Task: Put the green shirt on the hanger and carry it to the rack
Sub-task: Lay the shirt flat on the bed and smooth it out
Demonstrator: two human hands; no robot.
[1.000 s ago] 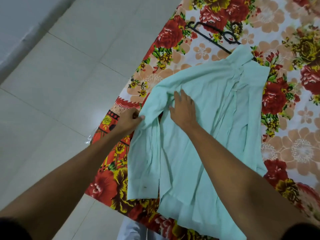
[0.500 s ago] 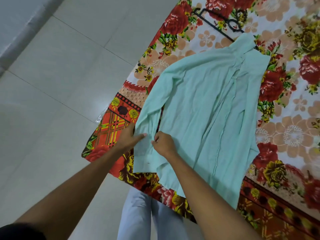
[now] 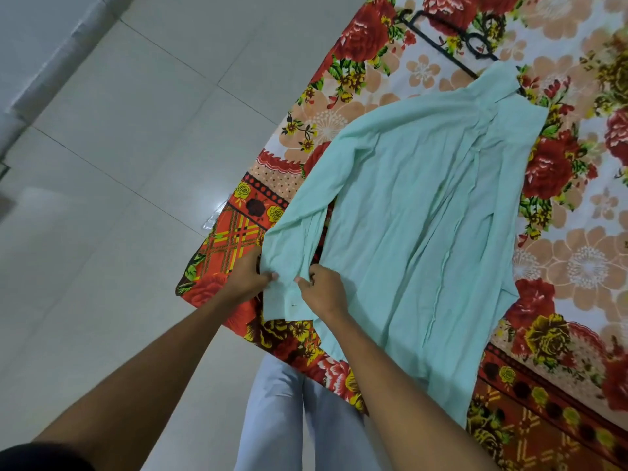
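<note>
Pale green cotton-like cloth fills the middle of our view: the green shirt (image 3: pixel 418 212) lies spread flat on a flowered bedcover (image 3: pixel 577 266), its collar at the far end and its hem hanging just over the bedcover's near edge. We take the shirt as our landmark for everything else.

At the shirt's near left corner, where its long sleeve (image 3: pixel 292 239) runs down beside the body, we have both hands on the cloth. Our left hand (image 3: pixel 246 278) sits at the outer edge of the sleeve, near the cuff, fingers curled in with the thumb pinching the fabric. Our right hand (image 3: pixel 323 290) sits just beside it, on the inner side of the same sleeve, fingers also curled and pinching the cloth between thumb and forefinger. A narrow strip of sleeve shows between the two hands. The rest of the shirt lies away from the hands, stretching up and to the right of them.

Beyond the shirt's collar, a black hanger (image 3: pixel 445 40) lies on the bedcover; one end of it goes under the collar, so it touches the shirt there. It is well apart from both hands.

To the left of the shirt, past the bedcover's edge, is a pale tiled floor (image 3: pixel 119 164). Below the shirt's hem, between our forearms, our legs in light trousers (image 3: pixel 275 419) show.
</note>
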